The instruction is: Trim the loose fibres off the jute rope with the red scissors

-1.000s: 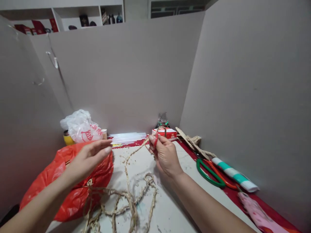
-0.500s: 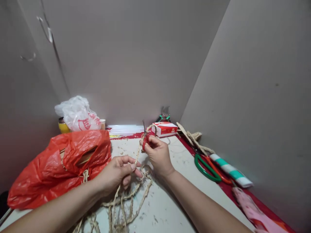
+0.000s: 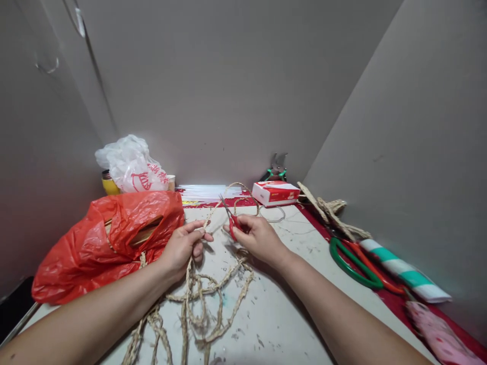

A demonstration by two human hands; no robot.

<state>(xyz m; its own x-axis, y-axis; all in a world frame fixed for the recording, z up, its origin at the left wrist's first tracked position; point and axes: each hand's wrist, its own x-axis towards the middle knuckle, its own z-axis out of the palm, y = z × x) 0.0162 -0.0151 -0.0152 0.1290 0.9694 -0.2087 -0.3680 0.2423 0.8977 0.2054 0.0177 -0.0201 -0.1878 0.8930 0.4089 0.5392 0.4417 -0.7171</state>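
Note:
A long tan braided straw rope point(image 3: 207, 299) lies looped over the white tabletop point(image 3: 277, 324) and runs up towards the back. My left hand point(image 3: 184, 247) pinches a strand of this rope between thumb and fingers. Just to its right, my right hand point(image 3: 254, 235) is closed round small red-handled scissors point(image 3: 230, 218), whose blades point up and left towards the strand. The two hands are a short gap apart over the middle of the table.
A red plastic bag point(image 3: 110, 238) bulges at the left, with a white plastic bag point(image 3: 131, 165) and a yellow jar point(image 3: 109, 185) behind it. At the back are a red-and-white box point(image 3: 276, 192) and pliers point(image 3: 277, 170). Green-and-orange large scissors point(image 3: 355, 258) and a green-striped roll point(image 3: 405, 271) lie along the right wall.
My left hand came down from above the red bag and took hold of the rope strand. My right hand with the scissors lowered slightly; the camera tilted down and shifted.

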